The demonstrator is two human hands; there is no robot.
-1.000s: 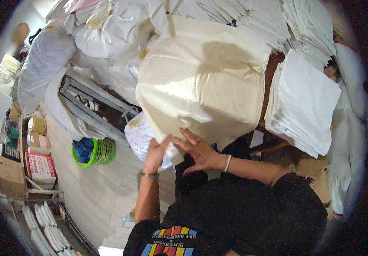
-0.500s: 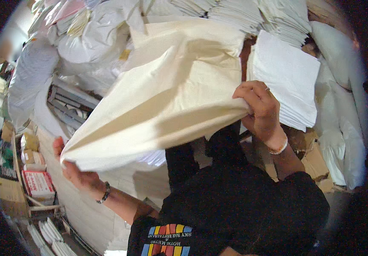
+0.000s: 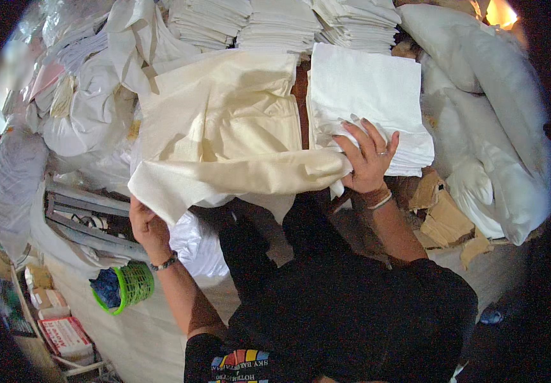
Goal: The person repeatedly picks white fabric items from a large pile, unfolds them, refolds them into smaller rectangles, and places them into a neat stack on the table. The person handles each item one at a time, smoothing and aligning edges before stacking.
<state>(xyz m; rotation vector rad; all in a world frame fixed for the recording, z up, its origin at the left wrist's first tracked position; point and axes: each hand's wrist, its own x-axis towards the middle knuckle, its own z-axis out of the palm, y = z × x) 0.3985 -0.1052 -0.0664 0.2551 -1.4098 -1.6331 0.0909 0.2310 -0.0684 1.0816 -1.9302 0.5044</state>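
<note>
A cream cloth point(image 3: 224, 127) lies spread over the table, its near edge folded back in a loose band. At the near left corner of that band, my left hand point(image 3: 150, 228) is closed on the cloth, with the fingers partly hidden beneath it. My right hand point(image 3: 368, 159) is at the band's right end, its fingers spread and reaching over the near edge of a stack of folded white cloths point(image 3: 368, 83). The cream cloth touches the thumb side of this hand; the thumb itself is mostly hidden.
Piles of folded white cloths point(image 3: 275, 25) line the back. Large white sacks point(image 3: 499, 121) lean at the right, near torn cardboard point(image 3: 445, 214). To the left are plastic-wrapped bundles point(image 3: 90, 121), a grey metal frame point(image 3: 90, 217), a green basket point(image 3: 135, 284) and a red-and-white box point(image 3: 65, 335).
The cream cloth's near edge has come down and folded back toward the table. My left hand has moved inward; my right hand has gone from gripping the edge to spread fingers. The view has shifted.
</note>
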